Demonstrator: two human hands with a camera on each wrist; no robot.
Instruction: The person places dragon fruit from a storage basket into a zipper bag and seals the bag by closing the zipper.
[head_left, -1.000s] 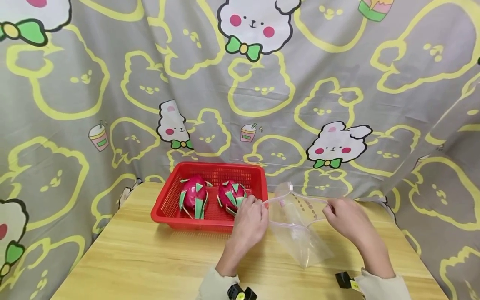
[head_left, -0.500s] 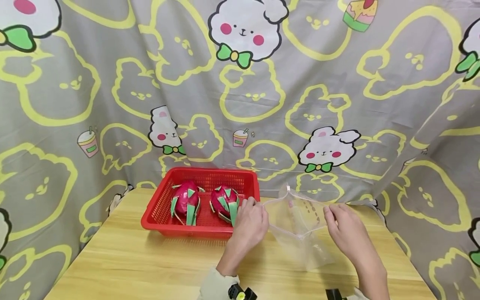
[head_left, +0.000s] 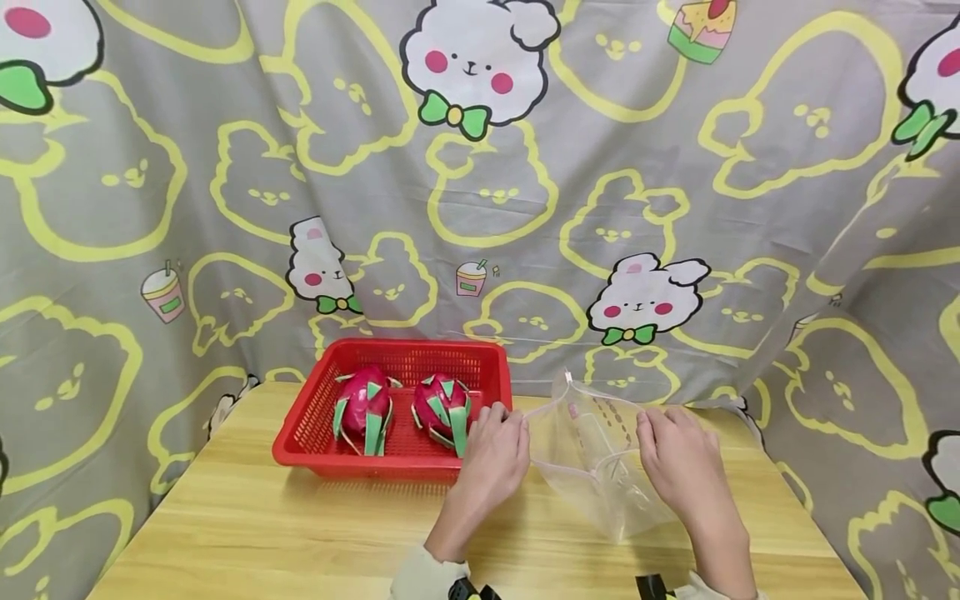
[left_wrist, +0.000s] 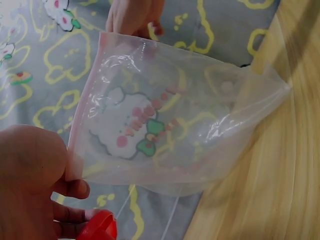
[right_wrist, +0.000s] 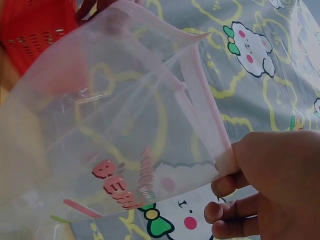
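Observation:
A clear zip bag (head_left: 600, 467) with a pale pink zip edge and printed lettering hangs between my two hands, its mouth spread apart. My left hand (head_left: 495, 450) pinches one end of the zip edge, beside the basket's right front corner. At the opposite end, my right hand (head_left: 681, 457) grips the rim between thumb and fingers, as the right wrist view shows. Two pink dragon fruits with green scales lie in the red basket (head_left: 375, 468): the left dragon fruit (head_left: 364, 407) and the right dragon fruit (head_left: 441, 408), partly behind my left hand. Nothing shows inside the bag.
The red plastic basket stands at the back of a wooden table (head_left: 300, 533), left of the bag. A grey curtain (head_left: 510, 200) with cartoon rabbits hangs behind and along both sides of the table.
The head view has shifted, so the whole scene sits further left and slightly lower. My right hand has come a little closer to the left one, and the bag's mouth has changed shape.

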